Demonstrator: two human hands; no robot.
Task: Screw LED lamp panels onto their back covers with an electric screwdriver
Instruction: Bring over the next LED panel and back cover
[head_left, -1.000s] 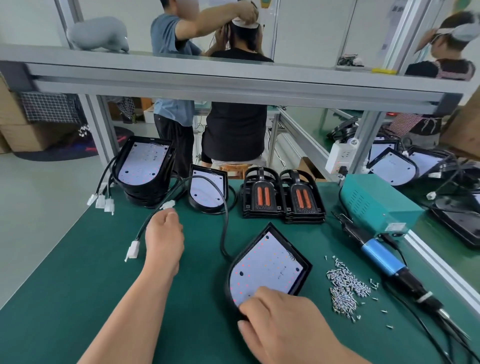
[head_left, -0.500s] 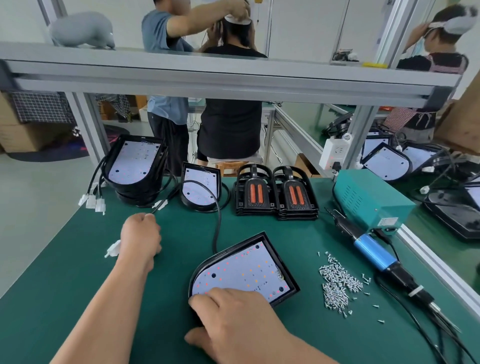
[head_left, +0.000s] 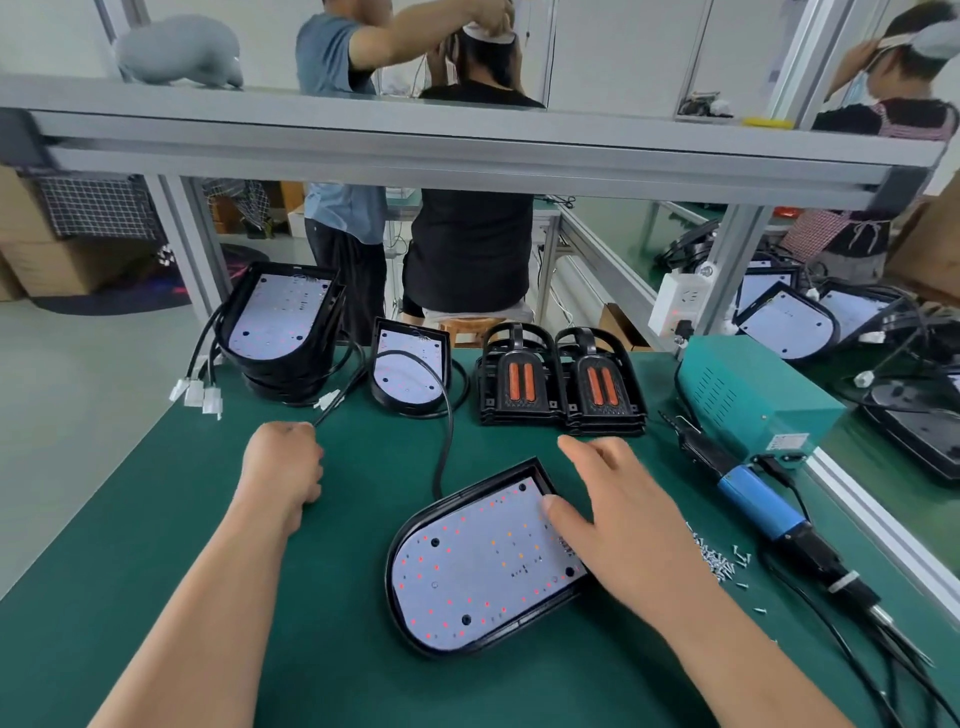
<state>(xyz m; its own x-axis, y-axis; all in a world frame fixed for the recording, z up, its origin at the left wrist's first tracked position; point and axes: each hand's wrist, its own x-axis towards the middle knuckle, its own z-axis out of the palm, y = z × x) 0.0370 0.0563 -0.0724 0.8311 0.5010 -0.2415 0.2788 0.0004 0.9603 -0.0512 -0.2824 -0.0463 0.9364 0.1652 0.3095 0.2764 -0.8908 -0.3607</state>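
Observation:
A black lamp housing with a white LED panel (head_left: 478, 566) lies flat on the green mat, rounded end toward me. My right hand (head_left: 623, 519) rests on its flat far-right end with the thumb on the panel and the fingers spread. My left hand (head_left: 283, 467) is a closed fist on the mat to the left, with a black cable (head_left: 332, 405) coming out of it toward the back. The blue electric screwdriver (head_left: 758, 499) lies to the right, untouched. A small pile of screws (head_left: 719, 558) sits between it and the lamp.
At the back stand a stack of lamps (head_left: 280, 322), a single lamp (head_left: 410, 364) and two stacks of black covers with orange inserts (head_left: 563, 382). A green power box (head_left: 748, 384) stands at right by the aluminium rail. People are beyond the bench frame.
The lamp has been turned and slid so its rounded end faces me. My right hand went from its near edge to its flat far end. My left fist stayed on the cable.

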